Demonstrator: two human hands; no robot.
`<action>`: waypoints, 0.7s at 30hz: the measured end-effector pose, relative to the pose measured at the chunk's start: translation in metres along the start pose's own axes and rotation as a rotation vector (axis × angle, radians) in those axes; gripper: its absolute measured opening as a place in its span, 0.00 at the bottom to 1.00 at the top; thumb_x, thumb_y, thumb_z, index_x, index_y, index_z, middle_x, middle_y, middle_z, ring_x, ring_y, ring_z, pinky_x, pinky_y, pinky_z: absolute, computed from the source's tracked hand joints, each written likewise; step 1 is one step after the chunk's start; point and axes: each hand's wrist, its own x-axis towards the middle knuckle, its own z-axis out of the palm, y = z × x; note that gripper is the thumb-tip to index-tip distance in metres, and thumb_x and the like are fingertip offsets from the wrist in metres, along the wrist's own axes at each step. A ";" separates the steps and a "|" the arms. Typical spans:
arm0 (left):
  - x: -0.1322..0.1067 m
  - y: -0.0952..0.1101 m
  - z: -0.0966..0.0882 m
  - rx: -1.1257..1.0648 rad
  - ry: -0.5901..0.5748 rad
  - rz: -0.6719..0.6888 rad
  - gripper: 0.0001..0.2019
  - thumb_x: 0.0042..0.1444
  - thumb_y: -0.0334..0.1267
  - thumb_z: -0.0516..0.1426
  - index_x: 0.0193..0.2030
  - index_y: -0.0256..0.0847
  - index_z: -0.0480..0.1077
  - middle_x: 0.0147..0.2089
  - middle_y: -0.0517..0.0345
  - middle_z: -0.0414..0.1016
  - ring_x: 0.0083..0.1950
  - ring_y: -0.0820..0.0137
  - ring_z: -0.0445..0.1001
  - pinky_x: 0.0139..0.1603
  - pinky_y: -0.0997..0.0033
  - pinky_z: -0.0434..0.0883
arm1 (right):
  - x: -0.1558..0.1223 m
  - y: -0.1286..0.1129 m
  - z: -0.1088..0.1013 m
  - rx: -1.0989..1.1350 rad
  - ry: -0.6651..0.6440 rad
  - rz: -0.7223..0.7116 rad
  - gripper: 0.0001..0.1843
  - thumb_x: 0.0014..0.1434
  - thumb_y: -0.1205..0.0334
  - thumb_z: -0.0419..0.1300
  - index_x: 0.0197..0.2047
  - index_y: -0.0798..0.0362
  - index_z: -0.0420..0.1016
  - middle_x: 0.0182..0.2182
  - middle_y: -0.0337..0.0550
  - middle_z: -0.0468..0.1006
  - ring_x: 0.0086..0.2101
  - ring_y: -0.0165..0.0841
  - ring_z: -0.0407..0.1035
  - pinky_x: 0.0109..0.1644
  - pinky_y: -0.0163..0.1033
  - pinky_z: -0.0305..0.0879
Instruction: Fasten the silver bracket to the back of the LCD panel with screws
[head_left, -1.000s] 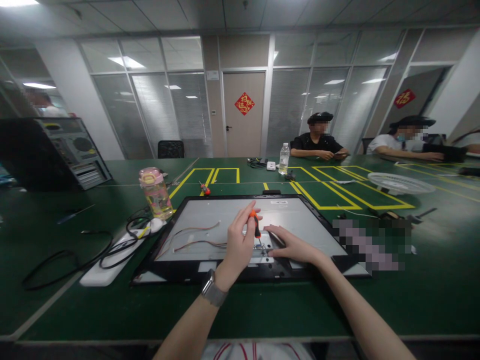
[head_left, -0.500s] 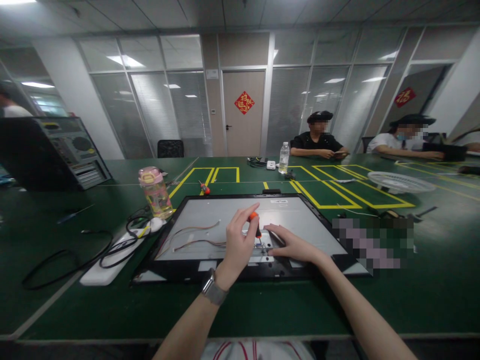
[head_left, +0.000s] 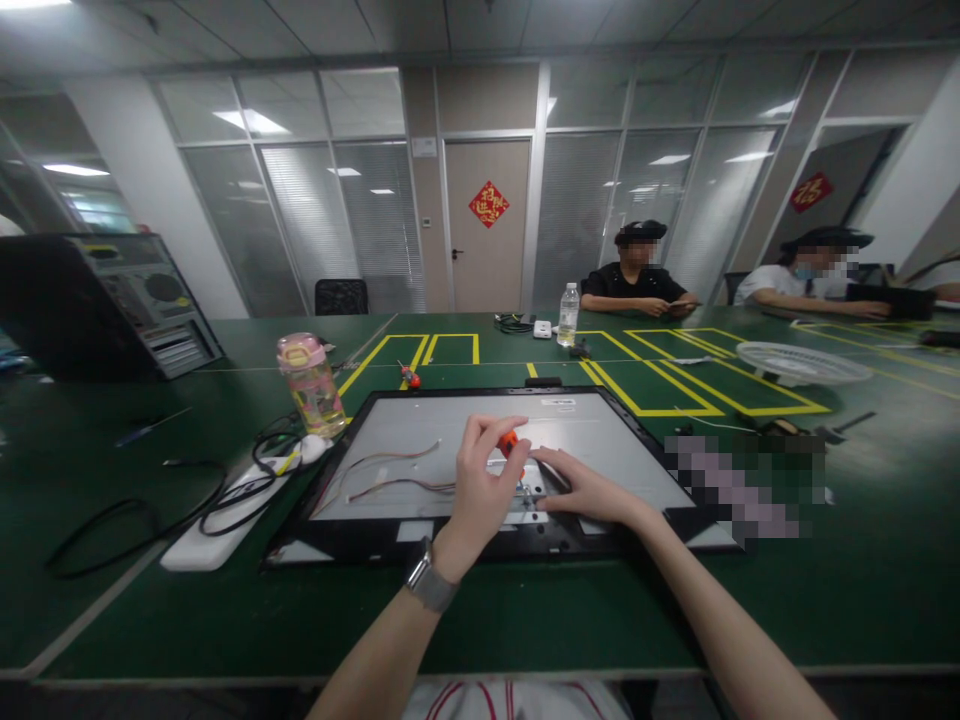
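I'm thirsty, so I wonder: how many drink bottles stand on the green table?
2: a see-through bottle with a pink lid, left of the black-framed grey panel; a clear plastic water bottle, beyond the panel. Others may hide behind the black computer case.

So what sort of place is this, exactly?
Probably an office or meeting room doubling as a workspace: there are glass partitions with blinds behind, a large green table marked with yellow lines, and what looks like a computer tower on it.

Office workroom, evidenced by grey-framed glass partitions (head_left: pixel 577 220) with slatted blinds (head_left: pixel 307 220) and a black-backed chair (head_left: pixel 341 297) beyond the broad green bench's (head_left: pixel 570 625) far edge.
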 end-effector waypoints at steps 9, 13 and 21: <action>0.001 -0.003 -0.001 0.018 0.008 0.020 0.13 0.63 0.33 0.53 0.53 0.44 0.72 0.39 0.57 0.67 0.40 0.69 0.69 0.45 0.68 0.68 | 0.000 0.000 0.001 -0.012 -0.003 0.050 0.42 0.53 0.47 0.65 0.66 0.52 0.58 0.66 0.53 0.59 0.66 0.47 0.49 0.69 0.55 0.44; 0.000 -0.004 -0.002 -0.028 -0.032 0.023 0.16 0.65 0.32 0.49 0.57 0.45 0.69 0.46 0.53 0.70 0.46 0.68 0.70 0.49 0.66 0.68 | 0.000 0.001 0.001 -0.012 0.001 0.052 0.42 0.53 0.47 0.65 0.66 0.54 0.59 0.66 0.54 0.59 0.66 0.48 0.50 0.69 0.55 0.44; 0.000 -0.005 0.000 -0.007 -0.020 0.033 0.12 0.62 0.34 0.55 0.52 0.44 0.72 0.37 0.58 0.69 0.39 0.70 0.70 0.45 0.68 0.68 | 0.002 0.006 0.003 0.003 0.022 0.001 0.43 0.52 0.47 0.66 0.66 0.54 0.58 0.65 0.54 0.61 0.65 0.48 0.52 0.69 0.55 0.45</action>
